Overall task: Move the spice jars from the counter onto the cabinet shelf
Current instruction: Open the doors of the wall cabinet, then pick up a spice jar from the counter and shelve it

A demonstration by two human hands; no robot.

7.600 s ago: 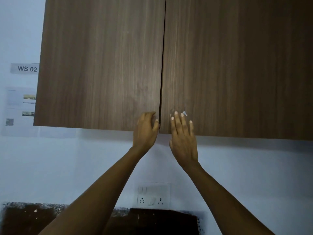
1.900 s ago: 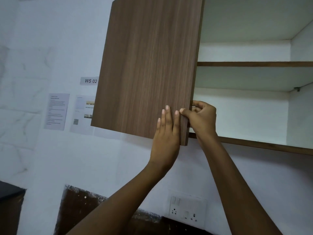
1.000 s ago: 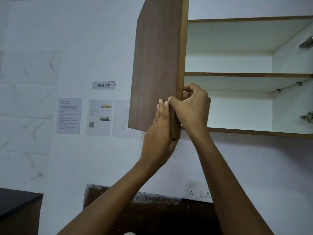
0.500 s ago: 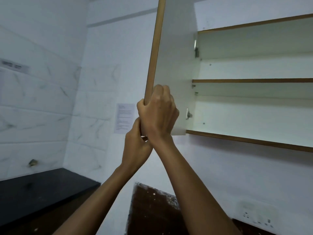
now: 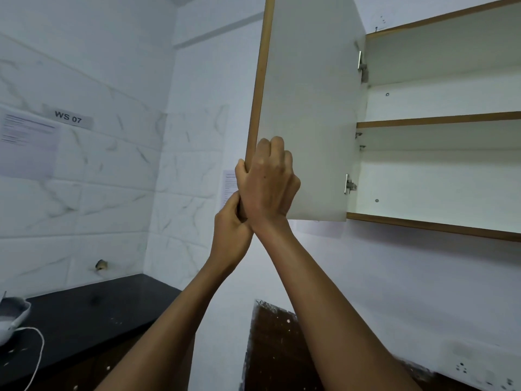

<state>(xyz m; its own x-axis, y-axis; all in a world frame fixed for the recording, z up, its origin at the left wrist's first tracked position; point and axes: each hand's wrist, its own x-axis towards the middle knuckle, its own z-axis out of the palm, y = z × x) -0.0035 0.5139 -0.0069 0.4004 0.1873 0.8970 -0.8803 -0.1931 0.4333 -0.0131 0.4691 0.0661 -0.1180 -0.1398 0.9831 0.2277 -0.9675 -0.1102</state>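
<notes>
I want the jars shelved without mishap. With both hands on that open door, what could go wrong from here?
1. Both the left hand and right hand grip the door at its free edge; pulling past the hinges' limit might strain them.
2. The open door juts out at head height, so turning back could mean a bump.
3. The cord on the counter could snag a reaching arm.

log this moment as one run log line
phase: opening cabinet | left door: swung wide | left hand, right hand: gripping door edge | shelf: bare | jars: unseen
</notes>
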